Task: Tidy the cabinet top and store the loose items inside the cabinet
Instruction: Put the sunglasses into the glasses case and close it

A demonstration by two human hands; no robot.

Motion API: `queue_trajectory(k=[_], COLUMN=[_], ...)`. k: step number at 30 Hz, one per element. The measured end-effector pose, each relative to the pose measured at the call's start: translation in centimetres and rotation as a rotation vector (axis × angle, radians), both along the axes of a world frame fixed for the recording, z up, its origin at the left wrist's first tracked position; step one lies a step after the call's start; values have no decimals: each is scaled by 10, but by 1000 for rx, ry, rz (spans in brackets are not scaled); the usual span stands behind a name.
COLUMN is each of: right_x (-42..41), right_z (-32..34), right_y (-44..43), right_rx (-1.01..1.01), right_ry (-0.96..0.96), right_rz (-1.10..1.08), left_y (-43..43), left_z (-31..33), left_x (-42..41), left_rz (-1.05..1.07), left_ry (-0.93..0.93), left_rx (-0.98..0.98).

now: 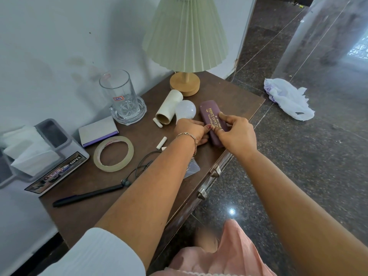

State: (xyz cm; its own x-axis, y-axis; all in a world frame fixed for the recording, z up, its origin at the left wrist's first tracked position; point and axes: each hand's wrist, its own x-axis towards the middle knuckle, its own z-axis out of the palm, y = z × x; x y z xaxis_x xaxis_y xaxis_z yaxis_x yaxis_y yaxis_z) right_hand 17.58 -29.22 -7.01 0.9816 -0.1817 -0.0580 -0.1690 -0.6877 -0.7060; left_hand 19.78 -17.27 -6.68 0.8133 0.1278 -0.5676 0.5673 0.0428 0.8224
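Both forearms reach forward from the bottom of the view, the left one over the worktop (239, 96), the right one over the dark stone floor beside the cabinet. Under the left forearm lie a black pen (87, 196) and a thin dark cable (143, 166), with a ring of tape (113, 153) just beyond them and a short white chalk stick (161, 143) near the wrist. The left hand (189, 130), a bracelet at its wrist, has its grip clamped on the left edge of the maroon spectacle case (209, 112), fingers curled beneath and thumb at the seam. The right hand (235, 132) meets it from the other side, its grip also closed on the case, thumb and forefinger pressed on the lid. The case lies closed, flat near the worktop's front edge. Touching its far left side is a white bulb (185, 110), then a cardboard tube (169, 106), a glass mug (119, 94) and the pleated lamp (186, 32) at the back.
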Motion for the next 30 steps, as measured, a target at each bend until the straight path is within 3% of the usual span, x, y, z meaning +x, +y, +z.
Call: queue_trajectory(k=[9, 18, 30], right_x=[6, 8, 35], right_z=[0, 1, -5], right_y=[-3, -11, 12], right_rx=[-55, -147, -74], right_ry=[49, 75, -128], right_rz=[26, 195, -72], left_y=[-4, -10, -1], left_z=[0, 1, 5], left_x=[-1, -4, 14], left_rz=[54, -3, -236], left_ry=[-14, -167, -364], left_rx=[33, 64, 172])
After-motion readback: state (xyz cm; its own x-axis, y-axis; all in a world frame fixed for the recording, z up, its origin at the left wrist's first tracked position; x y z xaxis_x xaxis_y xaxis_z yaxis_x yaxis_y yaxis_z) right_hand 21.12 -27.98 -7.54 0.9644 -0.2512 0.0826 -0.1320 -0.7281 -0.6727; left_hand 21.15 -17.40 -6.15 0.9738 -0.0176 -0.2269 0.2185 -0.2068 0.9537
